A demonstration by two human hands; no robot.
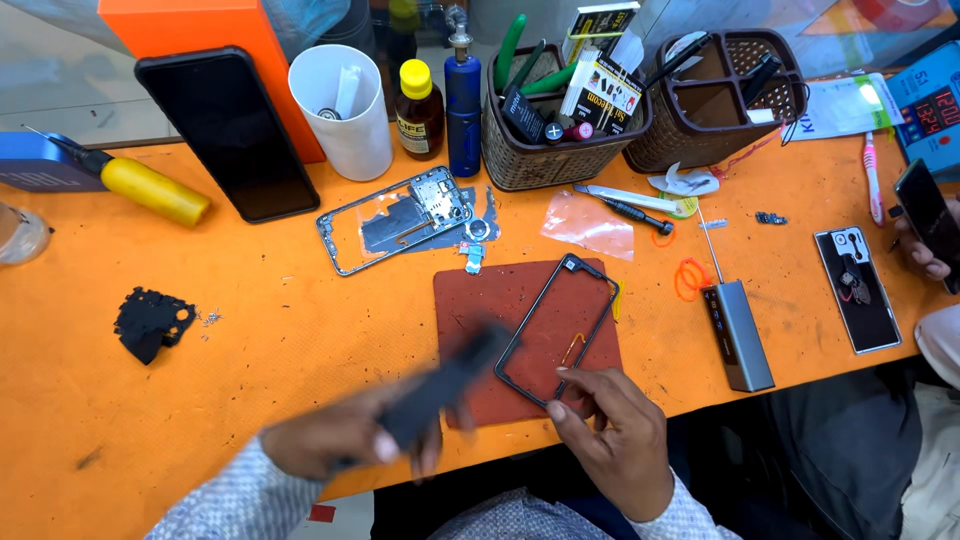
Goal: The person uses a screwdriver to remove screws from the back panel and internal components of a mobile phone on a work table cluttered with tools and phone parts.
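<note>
From the head camera: the left hand [335, 440] is closed around a dark flat slab [450, 385], blurred by motion — it looks like a phone body or a battery, I cannot tell which. It sits low over the tabletop [300, 320], its far end over the near-left corner of the red mat [480, 300]. The right hand [610, 430] has thumb and forefinger pinched on the near corner of a thin black frame [557, 330], which lies on the mat with its near end reaching the mat's front edge.

The frame is probably very light and springy, easy to twist or snap, so a hold at a corner or along a long side, kept flat, seems safest. The slab looks stiff, smooth and a bit slippery; gripping across its width suits it.

Open room lies to the left of the mat, where only a black scrap [150, 322] and a few tiny screws sit. Behind the mat lies a stripped phone chassis [395, 220] with small loose parts; to the right, a grey metal block [738, 335] stands near. The tabletop's front edge runs just under both hands. At the far right another person's hand [925, 255] holds a phone.
</note>
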